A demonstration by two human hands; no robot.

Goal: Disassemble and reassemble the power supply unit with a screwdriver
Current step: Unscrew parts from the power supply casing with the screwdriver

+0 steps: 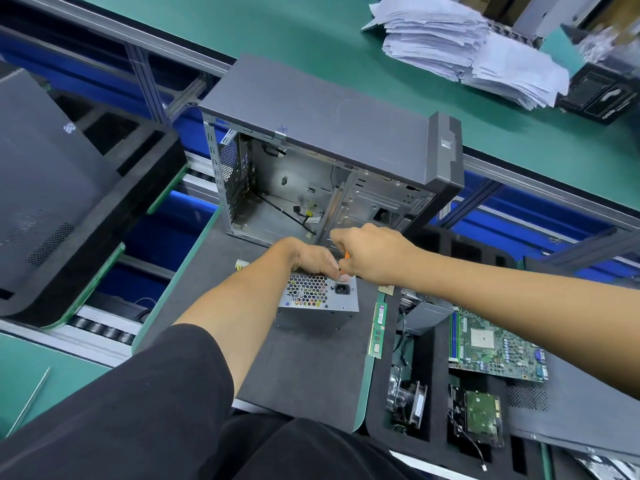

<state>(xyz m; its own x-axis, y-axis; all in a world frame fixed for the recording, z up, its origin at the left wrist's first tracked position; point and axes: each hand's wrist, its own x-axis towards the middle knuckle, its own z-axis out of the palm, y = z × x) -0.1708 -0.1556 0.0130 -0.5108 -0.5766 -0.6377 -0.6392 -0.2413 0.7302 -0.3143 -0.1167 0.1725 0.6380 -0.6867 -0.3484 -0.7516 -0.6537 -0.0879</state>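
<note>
The grey power supply unit [318, 299] stands on a dark foam mat [311, 362], its honeycomb vent and black power socket facing me. My left hand [313, 256] grips its top edge, fingers curled over the far side. My right hand [367, 252] holds an orange-handled screwdriver [344, 261], tip pointing down at the unit's top right corner; most of the tool is hidden in my fist. Just behind stands the open, emptied computer case [329, 161].
A RAM stick [377, 327] lies right of the unit. A foam tray [433, 344] at right holds a motherboard [495, 344], a hard drive [481, 414] and a fan [408, 400]. A paper stack [464, 46] sits far back. Another case panel [45, 188] lies at left.
</note>
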